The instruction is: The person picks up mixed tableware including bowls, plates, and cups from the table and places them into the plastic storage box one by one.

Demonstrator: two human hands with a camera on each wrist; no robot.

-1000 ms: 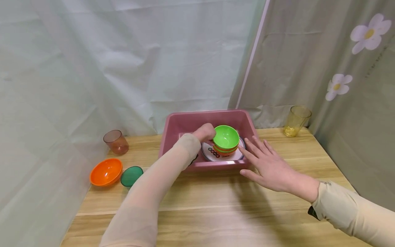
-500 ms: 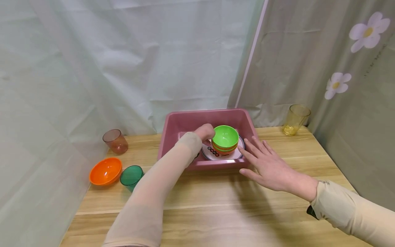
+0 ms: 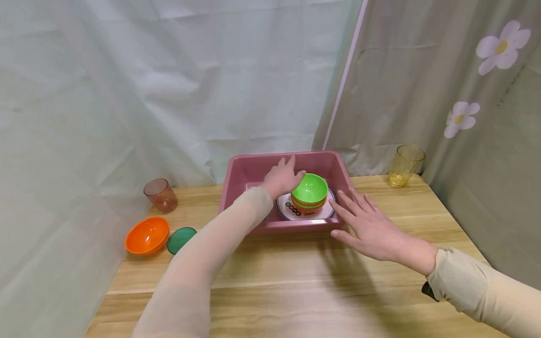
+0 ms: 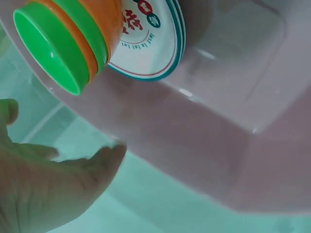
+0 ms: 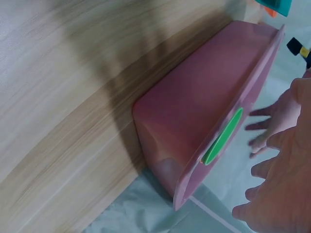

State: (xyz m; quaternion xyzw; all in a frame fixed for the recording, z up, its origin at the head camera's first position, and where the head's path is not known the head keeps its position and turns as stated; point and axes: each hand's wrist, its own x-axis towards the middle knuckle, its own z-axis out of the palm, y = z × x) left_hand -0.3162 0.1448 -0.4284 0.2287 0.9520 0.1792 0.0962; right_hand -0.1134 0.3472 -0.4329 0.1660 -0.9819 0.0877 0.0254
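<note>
A stack of green and orange bowls point(image 3: 310, 190) stands on a white plate with a printed rim point(image 3: 291, 212), inside the pink basin point(image 3: 241, 162). My left hand point(image 3: 282, 179) hovers over the basin just left of the bowls, fingers spread and holding nothing. In the left wrist view its fingers show apart from the bowl stack point(image 4: 53, 48). My right hand point(image 3: 374, 230) is held out flat by the basin's front right corner, fingers spread and nothing in its grasp. The right wrist view shows the basin's outer wall point(image 5: 194, 82) beyond that hand.
Left on the wooden table point(image 3: 296, 286) stand a reddish clear cup point(image 3: 161, 196), an orange bowl point(image 3: 148, 235) and a green cup point(image 3: 181, 238), partly behind my left sleeve. A yellow clear cup point(image 3: 405, 166) stands at the back right. Curtains point(image 3: 253, 80) hang behind the table.
My left hand has let go of the bowl stack, its fingers opening and lifting up beside it. The bowls stay on the plate. My right hand has hardly moved.
</note>
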